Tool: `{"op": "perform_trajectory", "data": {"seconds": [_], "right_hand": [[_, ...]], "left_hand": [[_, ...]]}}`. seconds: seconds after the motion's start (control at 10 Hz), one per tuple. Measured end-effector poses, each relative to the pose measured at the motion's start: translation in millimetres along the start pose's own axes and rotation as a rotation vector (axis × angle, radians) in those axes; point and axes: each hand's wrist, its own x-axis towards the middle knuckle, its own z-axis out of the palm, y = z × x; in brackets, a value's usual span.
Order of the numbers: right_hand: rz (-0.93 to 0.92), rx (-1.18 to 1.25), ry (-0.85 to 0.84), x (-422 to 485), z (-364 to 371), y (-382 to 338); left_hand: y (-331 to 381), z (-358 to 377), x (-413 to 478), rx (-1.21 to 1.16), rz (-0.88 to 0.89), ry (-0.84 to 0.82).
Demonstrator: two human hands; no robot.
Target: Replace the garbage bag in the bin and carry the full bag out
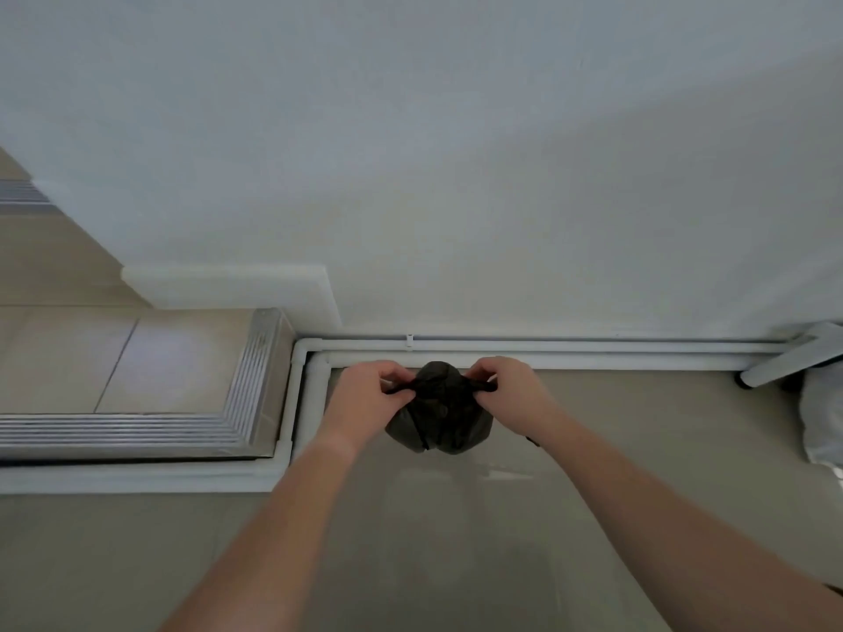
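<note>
A small, full black garbage bag (438, 412) sits on the grey floor close to the white wall. My left hand (372, 394) pinches a twisted end of the bag's top on its left side. My right hand (508, 387) pinches the other twisted end on the right. Both ends are pulled sideways away from each other over the bag. No bin is in view.
White pipes (547, 348) run along the wall's base and turn down the left. A raised tiled step with a ribbed metal edge (246, 385) lies at left. At the right edge stand a white wheeled leg (793, 358) and a pale plastic bag (825, 417).
</note>
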Motion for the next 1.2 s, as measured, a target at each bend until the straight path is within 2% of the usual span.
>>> {"op": "perform_trajectory", "data": {"seconds": [0.5,0.9,1.2], "right_hand": [[-0.006,-0.079,-0.031,2.0,34.6,8.3],[-0.019,-0.110,-0.095,-8.5,6.6,-4.1],[-0.103,-0.144,-0.050,-24.8,-4.2,-21.6]], "left_hand": [[-33.0,17.2,-10.5,0.131,-0.022,-0.032],[-44.9,-2.0,-4.6,0.232,-0.026,-0.076],[-37.5,-12.8,-15.1,0.220,-0.019,-0.056]]}}
